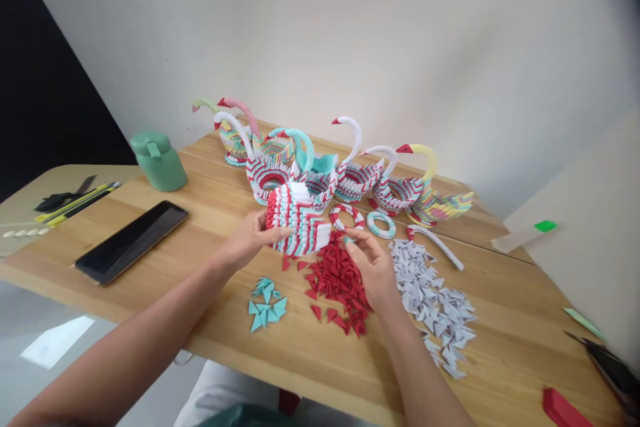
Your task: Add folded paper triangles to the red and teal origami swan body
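Observation:
My left hand (253,238) is closed around the edge of a modular origami swan body (299,221) in red, white and turquoise, held tilted above the table. Just right of it, my right hand (374,268) pinches a small turquoise folded-paper piece (349,240) between thumb and fingers. Below that hand lies a loose pile of red paper triangles (340,280), partly hidden by it. Grey-white paper triangles (435,300) spread to its right. A small group of turquoise triangles (267,307) lies nearer to me on the left.
Several finished paper swans (355,180) line the back. Before them lie a red-and-white paper ring (345,208), a turquoise ring (381,224) and a loose white swan neck (437,247). A phone (133,240) and green cup (163,163) stand left; scissors (607,363) lie right.

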Tool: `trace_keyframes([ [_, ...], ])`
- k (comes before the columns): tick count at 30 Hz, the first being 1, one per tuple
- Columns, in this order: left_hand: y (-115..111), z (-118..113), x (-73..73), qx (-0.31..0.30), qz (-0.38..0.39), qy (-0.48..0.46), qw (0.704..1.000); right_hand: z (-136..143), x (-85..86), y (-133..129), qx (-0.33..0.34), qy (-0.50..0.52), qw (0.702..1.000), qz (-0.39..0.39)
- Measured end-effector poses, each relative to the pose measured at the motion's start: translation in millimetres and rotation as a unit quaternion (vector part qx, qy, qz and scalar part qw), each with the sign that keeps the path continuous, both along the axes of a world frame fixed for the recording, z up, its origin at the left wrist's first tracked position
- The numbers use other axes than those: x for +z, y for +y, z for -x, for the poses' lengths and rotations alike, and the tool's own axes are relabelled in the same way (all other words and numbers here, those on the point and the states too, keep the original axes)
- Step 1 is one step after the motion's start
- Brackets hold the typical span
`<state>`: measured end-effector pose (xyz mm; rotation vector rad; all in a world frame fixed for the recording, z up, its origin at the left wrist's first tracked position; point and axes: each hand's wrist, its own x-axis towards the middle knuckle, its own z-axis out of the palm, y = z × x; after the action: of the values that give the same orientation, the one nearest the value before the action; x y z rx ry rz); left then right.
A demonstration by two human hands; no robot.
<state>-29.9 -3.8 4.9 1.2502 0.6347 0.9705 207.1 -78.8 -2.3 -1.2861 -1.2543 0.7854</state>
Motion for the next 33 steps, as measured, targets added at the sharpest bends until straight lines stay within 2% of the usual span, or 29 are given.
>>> trace_keyframes([
  [2, 4, 1, 2.7, 0.044, 0.027, -0.076, 0.996, 2, -0.8, -1, 0.024, -0.099, 0.995, -0.004],
  [3, 6, 1, 3.8, 0.064, 0.039, -0.109, 0.991, 6, -1.2, -1, 0.059, -0.164, 0.985, -0.008],
  [6, 13, 1, 5.4, 0.105, 0.055, -0.175, 0.977, 21, -3.0, -5, 0.2, -0.329, 0.922, -0.046],
  [9, 16, 0, 4.9, 0.119, 0.066, -0.196, 0.971, 33, -7.8, -7, 0.281, -0.404, 0.867, -0.077],
  [12, 15, -1, 4.6, 0.113, 0.067, -0.199, 0.971, 35, -13.8, -6, 0.299, -0.434, 0.845, -0.088],
  [16, 14, 0, 4.3, 0.098, 0.061, -0.203, 0.972, 31, -17.6, -4, 0.3, -0.452, 0.834, -0.106],
  [21, 17, 0, 3.1, 0.094, 0.061, -0.23, 0.967, 34, -17.6, -4, 0.293, -0.433, 0.843, -0.125],
  [28, 22, 2, 10.3, 0.142, 0.116, -0.301, 0.936, 44, -14.5, -4, 0.293, -0.425, 0.843, -0.15],
  [30, 22, 7, 7.4, 0.15, 0.146, -0.312, 0.927, 43, -14.1, -3, 0.286, -0.426, 0.844, -0.155],
  [33, 19, 21, -6.2, 0.185, 0.191, -0.321, 0.909, 42, -14.3, -3, 0.28, -0.428, 0.844, -0.161],
])
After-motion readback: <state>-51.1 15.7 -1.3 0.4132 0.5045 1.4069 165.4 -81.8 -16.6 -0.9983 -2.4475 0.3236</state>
